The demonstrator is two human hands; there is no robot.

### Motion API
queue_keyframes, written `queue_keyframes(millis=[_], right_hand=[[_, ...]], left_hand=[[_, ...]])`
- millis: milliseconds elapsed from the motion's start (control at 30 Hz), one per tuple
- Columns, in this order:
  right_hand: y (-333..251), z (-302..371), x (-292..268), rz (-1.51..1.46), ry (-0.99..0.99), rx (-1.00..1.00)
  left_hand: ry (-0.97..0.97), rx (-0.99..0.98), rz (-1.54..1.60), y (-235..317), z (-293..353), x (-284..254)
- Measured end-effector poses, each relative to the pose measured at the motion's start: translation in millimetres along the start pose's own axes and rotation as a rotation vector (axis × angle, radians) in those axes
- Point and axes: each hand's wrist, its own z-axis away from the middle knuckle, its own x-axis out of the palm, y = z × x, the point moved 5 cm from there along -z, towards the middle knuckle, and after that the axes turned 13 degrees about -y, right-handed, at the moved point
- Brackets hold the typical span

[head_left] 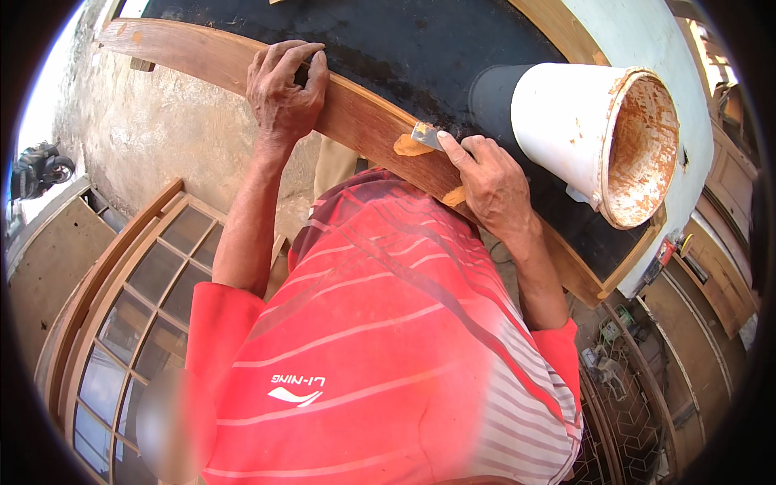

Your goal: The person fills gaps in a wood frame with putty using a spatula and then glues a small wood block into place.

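A person in a red striped shirt (380, 339) bends over a dark panel (420, 48) edged by a curved wooden frame (364, 121), spreading tan filler (408, 147) onto the wood. The step in hand looks like filling a flaw midway along the curve; the next stroke likely calls for a flat, firm pull of the blade along the grain. A white bucket (590, 137), its inside crusted orange-brown, lies on its side on the panel, just beside the working hand. The left hand (283, 93) curls closed over the frame's upper edge, steadying it. The right hand (493, 182) pinches a small putty knife (427, 135), blade touching the filler. A glazed arched window frame (121, 307) lies lower left; metal grilles (622, 404) lower right.
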Motion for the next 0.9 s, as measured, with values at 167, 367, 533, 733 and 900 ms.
queue_keyframes(millis=[167,367,533,733,900], right_hand=[[13.4,16.8,-6.1,-0.078,0.007,0.009],[22.5,12.9,-4.2,-0.314,0.002,0.116],[26.6,1.6,-6.3,-0.346,0.012,0.129],[32.5,-1.7,-7.1,-0.323,-0.063,0.128],[35.1,-4.5,0.3,-0.317,-0.048,0.095]], left_hand=[[0.003,0.001,-0.005,-0.2,1.2,-0.2],[0.045,0.016,0.014,-7.0,2.0,4.0],[0.061,0.009,0.012,-8.3,3.8,4.5],[0.037,-0.002,0.003,-3.8,2.2,1.8],[0.031,-0.007,-0.008,-3.9,3.3,0.7]])
